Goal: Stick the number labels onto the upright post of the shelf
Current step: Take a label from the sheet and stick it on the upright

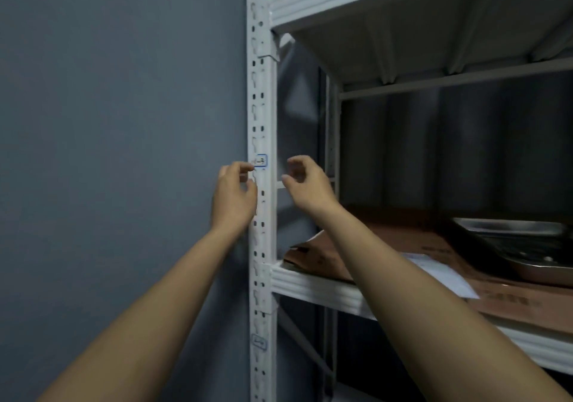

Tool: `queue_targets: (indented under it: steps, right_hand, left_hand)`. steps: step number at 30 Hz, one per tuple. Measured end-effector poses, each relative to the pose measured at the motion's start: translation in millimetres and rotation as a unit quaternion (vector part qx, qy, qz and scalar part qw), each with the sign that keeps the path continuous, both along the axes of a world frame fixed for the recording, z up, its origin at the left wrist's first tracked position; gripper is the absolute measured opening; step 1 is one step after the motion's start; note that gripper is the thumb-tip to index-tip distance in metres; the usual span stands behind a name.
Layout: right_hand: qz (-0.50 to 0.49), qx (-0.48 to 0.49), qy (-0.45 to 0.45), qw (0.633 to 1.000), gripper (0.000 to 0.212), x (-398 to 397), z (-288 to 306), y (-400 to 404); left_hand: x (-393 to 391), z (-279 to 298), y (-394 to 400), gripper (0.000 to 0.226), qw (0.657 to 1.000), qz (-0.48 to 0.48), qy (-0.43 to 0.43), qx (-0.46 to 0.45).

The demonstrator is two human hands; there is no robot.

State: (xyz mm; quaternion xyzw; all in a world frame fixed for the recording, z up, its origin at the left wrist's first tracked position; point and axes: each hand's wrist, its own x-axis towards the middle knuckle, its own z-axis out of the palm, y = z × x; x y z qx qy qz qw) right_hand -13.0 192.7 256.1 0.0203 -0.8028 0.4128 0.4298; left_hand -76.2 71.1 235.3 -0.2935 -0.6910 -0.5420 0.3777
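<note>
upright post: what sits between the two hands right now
In the head view, the upright post itself, with the blue-edged label at fingertip height. Left hand touches the label; right hand hovers apart.

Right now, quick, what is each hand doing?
Left hand: pinches the edge of the blue-bordered label on the post.
Right hand: loosely curled, holding nothing.

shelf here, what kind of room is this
Likely a storeroom or back-of-house storage area: a white slotted metal shelf post with number labels, flattened cardboard and a steel tray on the shelf.
</note>
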Motion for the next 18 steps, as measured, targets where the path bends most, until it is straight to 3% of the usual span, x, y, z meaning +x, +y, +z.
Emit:
queue_targets:
  steps: [5,9,18]
  right_hand:
    - [0.019,-0.050,-0.011,0.999,0.053,-30.3,5.6,-14.1]
    - [0.051,-0.041,0.020,0.998,0.035,-52.9,2.3,-13.5]
    - [0.081,-0.049,0.029,0.995,0.037,-74.1,-0.3,6.9]
  left_hand:
    - [-21.5,0.7,-18.2,0.024,1.000,0.016,0.001,-0.011]
    - [-36.1,4.2,-15.1,0.025,1.000,0.010,0.009,-0.014]
    - [-59.5,9.4,5.3,0.019,0.998,-0.032,0.044,0.030]
